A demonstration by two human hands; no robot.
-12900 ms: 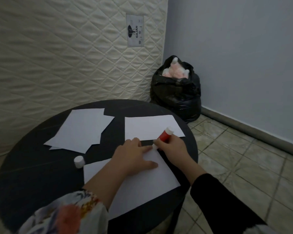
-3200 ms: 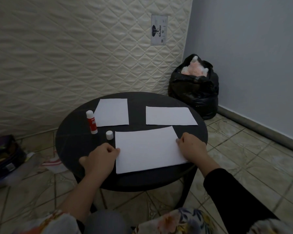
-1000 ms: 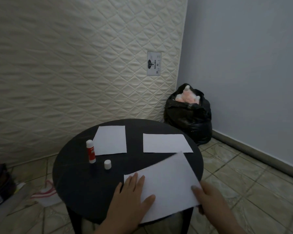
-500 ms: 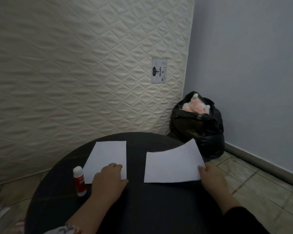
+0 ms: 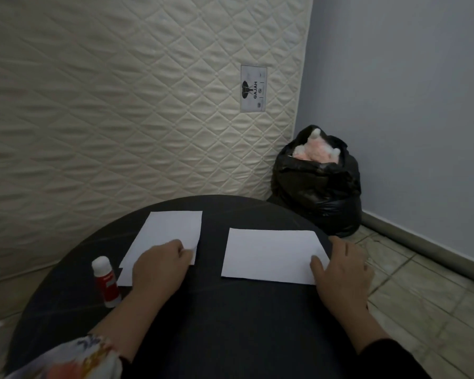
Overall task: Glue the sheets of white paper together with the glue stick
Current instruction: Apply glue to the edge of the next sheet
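Round black table [image 5: 230,324] beside mattress [image 5: 121,105]

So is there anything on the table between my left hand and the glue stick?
Nothing visible. The glue stick stands upright just left of your left hand, which rests on the left sheet. Only bare dark table lies between them.
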